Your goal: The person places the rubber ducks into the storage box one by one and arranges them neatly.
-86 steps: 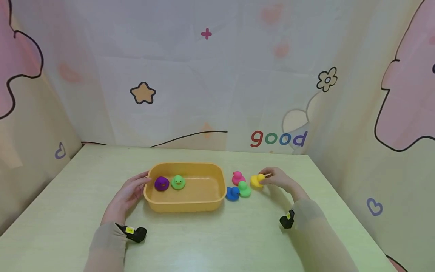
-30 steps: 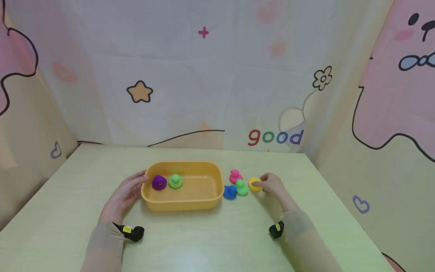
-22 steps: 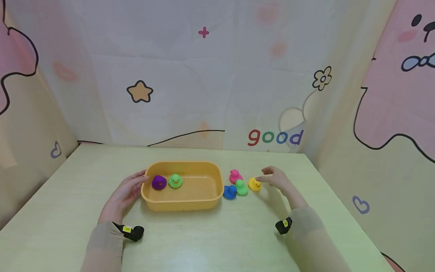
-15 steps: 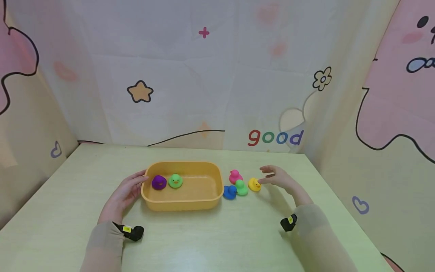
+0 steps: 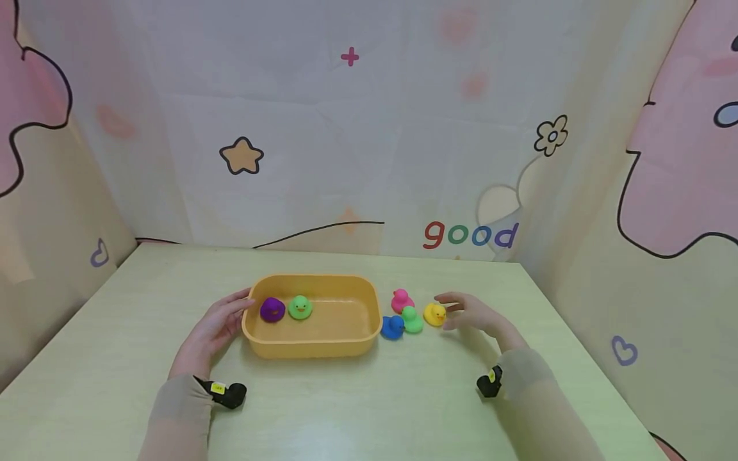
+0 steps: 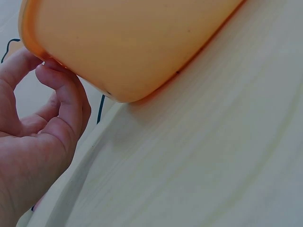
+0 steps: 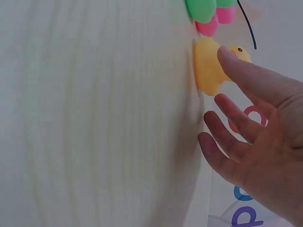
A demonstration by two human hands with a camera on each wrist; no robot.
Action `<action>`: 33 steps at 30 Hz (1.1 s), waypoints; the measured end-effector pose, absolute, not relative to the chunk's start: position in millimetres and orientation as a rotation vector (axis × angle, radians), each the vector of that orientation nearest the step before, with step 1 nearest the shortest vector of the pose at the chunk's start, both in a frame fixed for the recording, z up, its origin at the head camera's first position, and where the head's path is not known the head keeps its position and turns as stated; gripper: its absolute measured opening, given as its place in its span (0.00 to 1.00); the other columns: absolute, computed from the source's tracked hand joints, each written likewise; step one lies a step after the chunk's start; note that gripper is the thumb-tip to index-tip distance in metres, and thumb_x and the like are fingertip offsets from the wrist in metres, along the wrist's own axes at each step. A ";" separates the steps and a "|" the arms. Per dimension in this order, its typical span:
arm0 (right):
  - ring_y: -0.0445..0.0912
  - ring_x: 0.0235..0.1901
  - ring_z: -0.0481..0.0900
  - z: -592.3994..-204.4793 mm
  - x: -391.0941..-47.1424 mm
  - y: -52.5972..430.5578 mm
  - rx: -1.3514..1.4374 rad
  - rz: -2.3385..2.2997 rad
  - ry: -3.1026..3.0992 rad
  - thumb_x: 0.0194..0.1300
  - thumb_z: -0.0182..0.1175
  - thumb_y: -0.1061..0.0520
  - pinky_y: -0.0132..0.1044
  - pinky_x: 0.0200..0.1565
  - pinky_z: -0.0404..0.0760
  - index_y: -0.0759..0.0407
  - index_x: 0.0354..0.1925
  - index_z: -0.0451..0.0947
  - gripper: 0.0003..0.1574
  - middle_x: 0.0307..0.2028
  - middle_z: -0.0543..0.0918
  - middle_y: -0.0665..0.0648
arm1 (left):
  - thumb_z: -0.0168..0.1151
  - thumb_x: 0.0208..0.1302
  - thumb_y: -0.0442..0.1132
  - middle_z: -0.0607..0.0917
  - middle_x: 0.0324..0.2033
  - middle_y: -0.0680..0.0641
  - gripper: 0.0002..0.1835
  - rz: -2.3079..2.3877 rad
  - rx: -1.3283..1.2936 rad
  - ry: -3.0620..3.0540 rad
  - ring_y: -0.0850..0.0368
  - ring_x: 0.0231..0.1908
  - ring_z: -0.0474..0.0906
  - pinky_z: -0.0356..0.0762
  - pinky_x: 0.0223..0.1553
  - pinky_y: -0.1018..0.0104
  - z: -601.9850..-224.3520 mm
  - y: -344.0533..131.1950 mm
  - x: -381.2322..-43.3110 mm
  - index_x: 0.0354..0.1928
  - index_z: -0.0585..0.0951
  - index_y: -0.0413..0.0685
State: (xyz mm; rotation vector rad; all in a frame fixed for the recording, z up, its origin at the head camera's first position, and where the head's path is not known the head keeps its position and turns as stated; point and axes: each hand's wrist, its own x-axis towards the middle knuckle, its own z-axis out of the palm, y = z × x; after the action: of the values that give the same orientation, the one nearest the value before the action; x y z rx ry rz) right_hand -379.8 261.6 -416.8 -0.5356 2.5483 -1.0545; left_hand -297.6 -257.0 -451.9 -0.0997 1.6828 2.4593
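Table, pale and faintly grained, bears an oblong, round-cornered, orange-yellow plastic tub in the head view. Inside, toward the tub's left end, a purple toy duck and a light green toy duck sit side by side. The left hand holds the tub at that end, its bent fingers at the rim. Just beside the opposite end, a blue toy duck, a second green toy duck and a pink toy duck stand bunched together. A yellow toy duck stands upright on the table just to their right, and the right hand curves about its right side, thumb and fingers parted.

In the left wrist view, thumb and curled fingers pinch the tub's rim, their tips partly hidden.

In the right wrist view, the fingers are spread and pinch nothing; the thumb crosses in front of the yellow toy duck, though whether it touches I cannot tell.
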 end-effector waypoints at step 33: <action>0.63 0.60 0.71 -426.9 -383.1 246.4 -0.413 -1.088 2.622 0.64 0.63 0.59 0.61 0.65 0.67 0.66 0.59 0.74 0.26 0.57 0.76 0.67 | 0.53 0.71 0.33 0.83 0.39 0.61 0.37 2.460 -0.076 1.694 0.72 0.40 0.79 0.80 0.40 0.80 -450.6 -256.3 -297.1 0.75 0.47 0.33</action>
State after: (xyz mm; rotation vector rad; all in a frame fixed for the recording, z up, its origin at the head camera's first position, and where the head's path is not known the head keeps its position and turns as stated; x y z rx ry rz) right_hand -383.1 246.4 -426.9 -0.4125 2.6219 -1.0883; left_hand -297.1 -256.3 -450.6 -0.0763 1.6937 2.4596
